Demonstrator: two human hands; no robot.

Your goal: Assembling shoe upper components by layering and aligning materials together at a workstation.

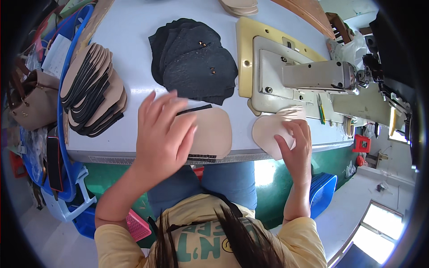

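Observation:
A beige rounded leather-like piece with black strips along its edges lies at the table's front edge. Over its left side is my left hand, fingers spread and slightly blurred, holding nothing. To the right, a fanned stack of pale beige pieces rests beside the sewing machine's base. My right hand is at this stack, thumb and curled fingers apart over its top piece; I see no firm grip. Whether the left fingertips touch the piece below cannot be told.
Overlapping black pieces with small gold fittings lie ahead. At left is a stack of beige-and-black pieces beside a blue-rimmed container. The sewing machine occupies the right side, with yellow-green snips nearby. A ruler strip runs along the front edge.

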